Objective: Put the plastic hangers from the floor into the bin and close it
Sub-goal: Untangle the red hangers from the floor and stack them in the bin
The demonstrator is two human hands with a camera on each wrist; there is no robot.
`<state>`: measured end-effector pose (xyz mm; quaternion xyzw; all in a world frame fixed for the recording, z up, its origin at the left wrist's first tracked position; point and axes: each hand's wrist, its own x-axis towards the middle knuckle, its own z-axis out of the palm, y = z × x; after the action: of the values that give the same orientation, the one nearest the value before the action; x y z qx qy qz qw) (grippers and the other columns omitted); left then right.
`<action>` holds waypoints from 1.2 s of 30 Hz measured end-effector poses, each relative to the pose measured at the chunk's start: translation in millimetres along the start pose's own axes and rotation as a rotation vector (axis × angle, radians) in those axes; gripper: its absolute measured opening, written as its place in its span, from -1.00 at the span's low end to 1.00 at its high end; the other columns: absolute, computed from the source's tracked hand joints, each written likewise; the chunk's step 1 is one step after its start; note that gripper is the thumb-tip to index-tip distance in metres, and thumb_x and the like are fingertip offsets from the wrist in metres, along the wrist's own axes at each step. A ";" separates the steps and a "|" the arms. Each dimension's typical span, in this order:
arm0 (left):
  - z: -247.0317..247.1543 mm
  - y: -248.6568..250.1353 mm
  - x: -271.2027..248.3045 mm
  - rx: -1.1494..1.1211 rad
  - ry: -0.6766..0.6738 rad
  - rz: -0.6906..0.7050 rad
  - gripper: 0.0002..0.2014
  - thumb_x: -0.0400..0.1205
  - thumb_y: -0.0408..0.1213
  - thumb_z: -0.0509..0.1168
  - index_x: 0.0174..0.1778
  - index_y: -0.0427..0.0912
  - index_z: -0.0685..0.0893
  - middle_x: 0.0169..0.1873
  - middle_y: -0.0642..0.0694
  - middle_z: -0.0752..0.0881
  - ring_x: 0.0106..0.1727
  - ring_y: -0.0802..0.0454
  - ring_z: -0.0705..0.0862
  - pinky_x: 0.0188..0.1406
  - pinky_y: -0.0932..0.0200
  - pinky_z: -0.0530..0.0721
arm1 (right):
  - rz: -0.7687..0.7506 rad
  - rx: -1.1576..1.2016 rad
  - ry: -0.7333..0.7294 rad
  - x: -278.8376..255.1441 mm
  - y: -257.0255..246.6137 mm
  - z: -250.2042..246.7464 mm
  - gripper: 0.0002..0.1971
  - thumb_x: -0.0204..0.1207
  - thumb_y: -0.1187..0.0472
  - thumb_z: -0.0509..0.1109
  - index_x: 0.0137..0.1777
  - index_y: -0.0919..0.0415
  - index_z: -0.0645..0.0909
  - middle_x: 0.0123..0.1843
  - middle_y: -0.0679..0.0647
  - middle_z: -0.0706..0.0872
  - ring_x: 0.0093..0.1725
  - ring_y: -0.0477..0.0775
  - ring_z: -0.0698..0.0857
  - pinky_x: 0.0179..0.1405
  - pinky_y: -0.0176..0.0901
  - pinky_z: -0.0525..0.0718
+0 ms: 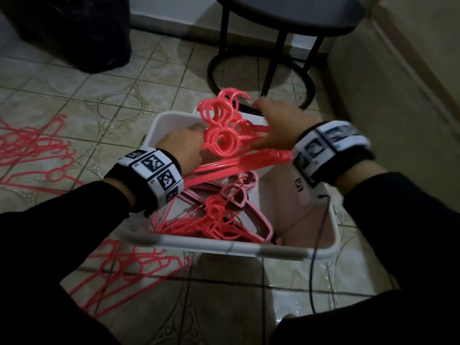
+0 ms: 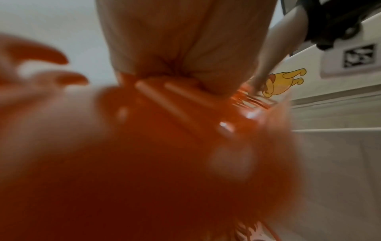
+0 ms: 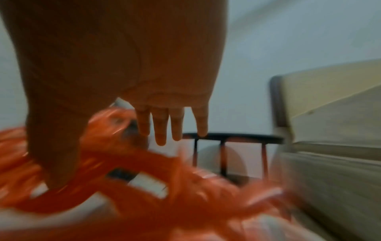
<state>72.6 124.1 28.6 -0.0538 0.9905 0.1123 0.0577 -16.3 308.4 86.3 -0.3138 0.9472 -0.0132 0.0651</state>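
Plastic hangers [image 1: 231, 135], coral-pink, one bundle: held over the white bin [image 1: 174, 241] at frame centre, hooks toward upper frame. Left hand [image 1: 183, 151] grip curled round the bundle; left wrist view confirms fingers closed on it. Right hand [image 1: 278, 127]: fingers straight and spread in right wrist view, resting against the bundle. More hangers inside the bin [image 1: 219, 217]; loose hangers on the floor [image 1: 37, 148], left and lower left. Black stool [image 1: 286, 13], upper frame.
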 end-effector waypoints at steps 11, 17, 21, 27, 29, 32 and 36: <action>-8.2 1.7 -3.4 -0.015 -0.225 0.130 -0.62 0.63 -0.21 0.28 0.38 -0.05 0.50 0.18 -0.19 0.70 0.23 -0.22 0.62 0.05 0.15 0.44 | 0.020 0.182 -0.235 8.0 -5.2 50.1 -0.57 0.24 0.09 0.63 0.08 0.19 0.63 -0.06 0.07 0.75 -0.04 0.08 0.71 -0.15 -0.15 0.60; -11.7 -1.5 -2.3 0.017 -0.232 0.123 -0.62 0.56 -0.07 0.29 0.28 -0.08 0.60 0.17 -0.18 0.71 0.21 -0.22 0.64 0.03 0.14 0.47 | 0.037 0.321 -0.301 9.4 -1.2 63.3 -0.82 0.25 0.23 0.59 -0.15 0.16 0.72 -0.19 0.07 0.79 -0.19 0.06 0.75 0.01 -0.04 0.74; -10.7 -6.4 4.6 0.065 -0.166 0.093 -0.77 0.53 -0.17 0.34 0.10 -0.04 0.65 0.04 -0.16 0.75 0.08 -0.21 0.67 0.03 0.08 0.58 | 0.019 0.372 -0.273 8.0 -2.0 65.3 -0.82 0.25 0.25 0.58 -0.16 0.18 0.69 -0.16 0.13 0.78 -0.13 0.13 0.75 0.00 -0.03 0.72; -14.9 -11.5 13.0 0.040 -0.045 0.111 -0.47 0.43 0.26 0.31 0.25 0.07 0.58 0.06 -0.01 0.74 0.10 -0.09 0.70 0.13 0.02 0.62 | 0.037 0.492 -0.182 4.3 -0.4 64.2 -0.83 0.31 0.28 0.55 -0.18 0.17 0.61 -0.29 -0.03 0.68 -0.30 -0.08 0.64 -0.17 -0.23 0.63; -21.4 -11.0 14.0 0.017 0.013 0.143 -0.21 0.32 0.37 0.32 0.44 0.07 0.49 0.21 -0.03 0.71 0.20 -0.12 0.68 0.23 -0.01 0.59 | 0.082 0.517 -0.174 3.4 8.6 62.7 -0.80 0.32 0.30 0.55 -0.10 0.21 0.62 -0.26 -0.05 0.67 -0.28 -0.14 0.62 -0.26 -0.33 0.57; -27.9 -10.6 14.6 -0.012 0.100 0.132 -0.09 0.33 0.40 0.30 0.55 -0.01 0.38 0.39 -0.14 0.58 0.36 -0.17 0.55 0.38 -0.11 0.45 | 0.190 0.501 -0.169 1.8 27.7 64.0 -0.82 0.34 0.31 0.53 -0.18 0.15 0.57 -0.27 -0.03 0.66 -0.23 -0.04 0.65 -0.20 -0.25 0.55; -15.4 -11.5 18.2 -0.167 0.206 0.031 -0.32 0.55 0.10 0.33 0.52 -0.18 0.38 0.45 -0.22 0.47 0.46 -0.20 0.41 0.45 -0.16 0.40 | 0.377 0.433 -0.216 -9.3 48.0 65.0 -0.82 0.40 0.24 0.51 -0.28 0.15 0.52 -0.31 0.04 0.64 -0.24 0.04 0.64 -0.28 -0.23 0.57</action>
<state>54.4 107.7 38.8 -0.0544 0.9792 0.1890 -0.0507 -28.8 353.5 19.7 -0.1109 0.9515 -0.1687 0.2321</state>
